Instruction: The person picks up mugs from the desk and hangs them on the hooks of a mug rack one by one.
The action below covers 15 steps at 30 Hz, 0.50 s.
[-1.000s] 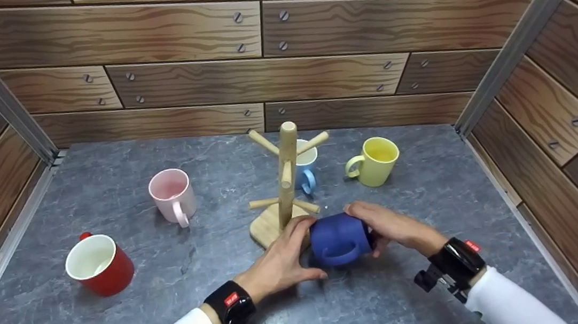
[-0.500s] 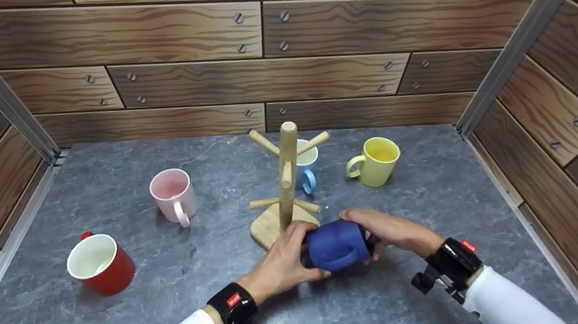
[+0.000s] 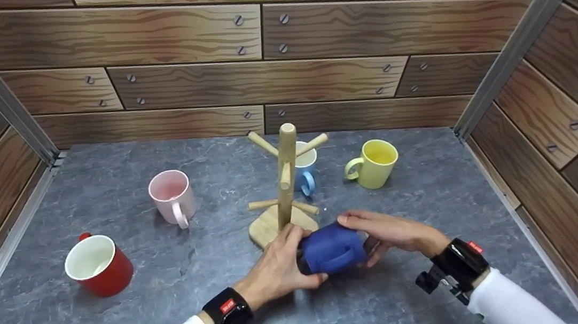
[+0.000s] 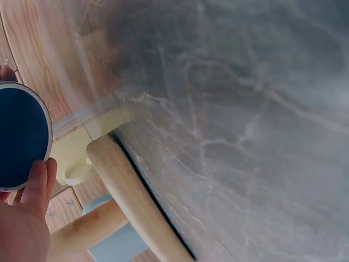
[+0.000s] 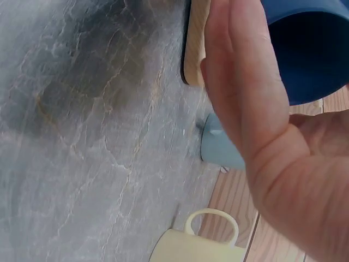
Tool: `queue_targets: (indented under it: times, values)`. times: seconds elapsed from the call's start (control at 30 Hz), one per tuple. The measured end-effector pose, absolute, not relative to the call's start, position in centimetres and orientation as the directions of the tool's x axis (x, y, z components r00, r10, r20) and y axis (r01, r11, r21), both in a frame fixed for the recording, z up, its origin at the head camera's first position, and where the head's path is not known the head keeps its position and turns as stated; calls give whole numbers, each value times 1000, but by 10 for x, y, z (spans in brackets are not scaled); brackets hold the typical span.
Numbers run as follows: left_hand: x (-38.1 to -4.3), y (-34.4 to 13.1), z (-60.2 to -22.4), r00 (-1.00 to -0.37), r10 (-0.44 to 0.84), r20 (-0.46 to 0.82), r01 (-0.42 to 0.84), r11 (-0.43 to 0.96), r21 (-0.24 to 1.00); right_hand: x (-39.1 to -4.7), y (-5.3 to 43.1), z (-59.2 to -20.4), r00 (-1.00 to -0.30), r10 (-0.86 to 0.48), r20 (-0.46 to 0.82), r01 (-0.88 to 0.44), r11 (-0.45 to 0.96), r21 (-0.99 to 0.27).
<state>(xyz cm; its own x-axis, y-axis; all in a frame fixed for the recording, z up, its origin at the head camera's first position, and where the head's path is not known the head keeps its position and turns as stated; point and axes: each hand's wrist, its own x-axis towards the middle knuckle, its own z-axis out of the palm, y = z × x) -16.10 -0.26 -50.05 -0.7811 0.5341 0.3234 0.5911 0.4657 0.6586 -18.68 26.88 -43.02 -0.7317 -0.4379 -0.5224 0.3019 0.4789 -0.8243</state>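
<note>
A dark blue mug (image 3: pixel 330 246) lies sideways between the two hands, just in front of the base of a wooden mug tree (image 3: pixel 285 184). My left hand (image 3: pixel 278 265) grips its bottom end, and the round base (image 4: pixel 22 136) shows in the left wrist view with fingers at its edge. At the mouth end, my right hand (image 3: pixel 396 234) holds the rim between thumb and fingers. The dark inside (image 5: pixel 308 57) faces the right palm in the right wrist view. The mug's handle (image 3: pixel 339 260) points toward the front and low. Parts of the fingers are hidden behind the mug.
A light blue mug (image 3: pixel 305 171) stands behind the mug tree, partly hidden by its post. To its right is a yellow mug (image 3: pixel 375 166). A pink mug (image 3: pixel 174 198) and a red mug (image 3: pixel 104 270) stand on the left. Wood-patterned walls (image 3: pixel 178 79) enclose the grey table.
Both hands have tilted the blue mug and shifted it slightly left. Its handle has turned lower, and more of the left fingers now lies behind its base end.
</note>
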Motion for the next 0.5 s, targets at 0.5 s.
queue_targets:
  times: [0.5]
  values:
    - [-169, -3, -494, -853, 448, 266, 475, 457, 752, -191, 281, -432, -806, -554, -208, -31, 391, -920]
